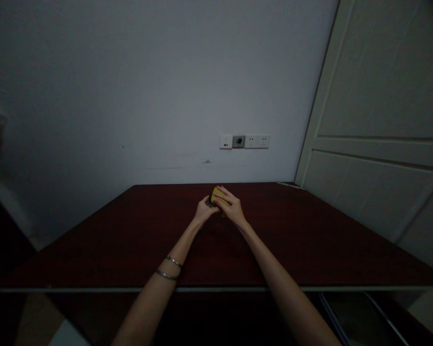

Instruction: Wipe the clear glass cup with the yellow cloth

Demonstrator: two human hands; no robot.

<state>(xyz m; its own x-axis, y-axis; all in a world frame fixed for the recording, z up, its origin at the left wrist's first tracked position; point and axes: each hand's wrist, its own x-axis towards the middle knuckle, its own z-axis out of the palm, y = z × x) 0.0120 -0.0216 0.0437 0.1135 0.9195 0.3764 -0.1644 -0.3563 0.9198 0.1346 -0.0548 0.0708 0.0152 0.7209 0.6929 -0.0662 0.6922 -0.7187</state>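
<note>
The wall (166, 86) fills the background: pale, flat and scuffed low down. The door (378, 101), at right, has shallow, straight-edged panels. The surface (122, 240), dark red with a faint wood-like grain and a pale near edge, spans the foreground; a thing dropped on so flat a top could skid or be marked by the impact.

Both forearms reach from the near edge toward the far middle. The right grip (234, 206) lies with fingers bent over the block, clasping it; the left grip (203, 211) appears to pinch the dark piece between fingers and thumb, its tips partly hidden. Uneven pressure between the two could twist either object free, and such close overlap could snag fingers.

On the wall, the socket row (251, 141) is smooth and rectangular, with one grey unit. Two metallic bangles (167, 276) ring the left forearm; a lowered arm could knock them against the edge.

The yellow block (215, 193), blunt-cornered and matt, sits between the grips; contact with the surface cannot be told. The dark piece (210, 199), smallest, adjoins its left side, its shape unclear.
</note>
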